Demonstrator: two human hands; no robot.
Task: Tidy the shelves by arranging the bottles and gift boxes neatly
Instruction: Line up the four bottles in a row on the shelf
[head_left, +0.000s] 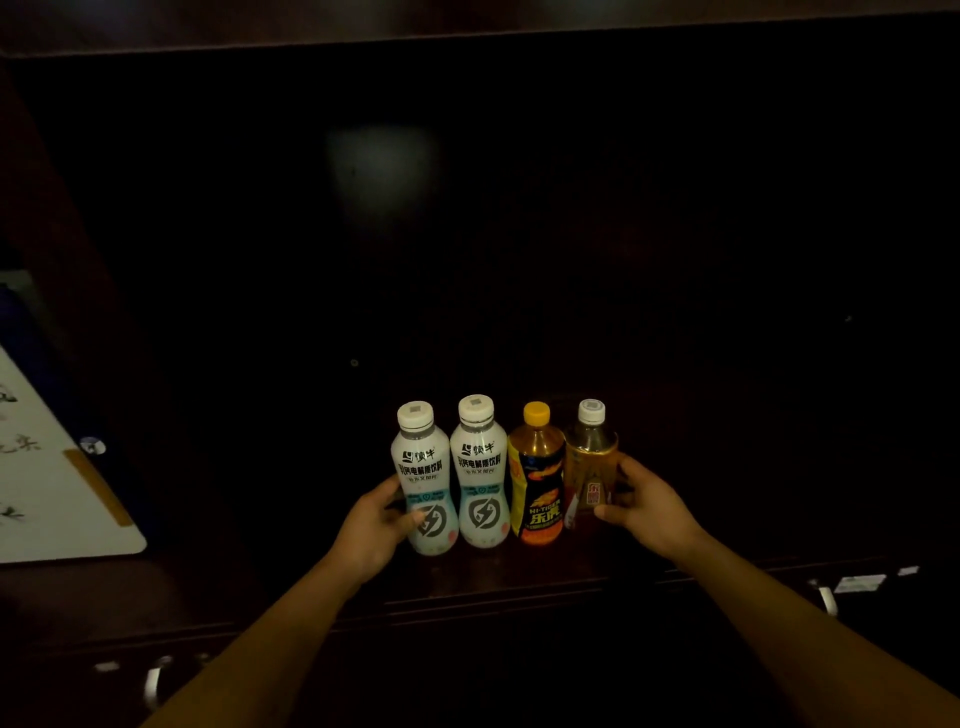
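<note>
I'm squaring the row, I judge; left hand (376, 525) grips leftmost bottle (423, 483); right hand (647, 506) grips clear bottle (589, 467); next, nudge both inward evenly.

The left hand (376, 525) covers the lower left side of the white drink bottle (423, 483) it holds, and its fingers pass out of sight behind the bottle. The right hand (647, 512) hides the lower right side of the clear amber bottle (592, 467), whose red label is too small to read.

Beyond both hands the shelf recess (675, 260) is too dark to make out, apart from a blurred pale patch (382, 171). Far to the left of the left hand, a white panel (57, 483) with brush writing is cut off by the frame edge. It could be a box or a board. The left forearm (270, 639) and right forearm (810, 629) run off the bottom edge.
</note>
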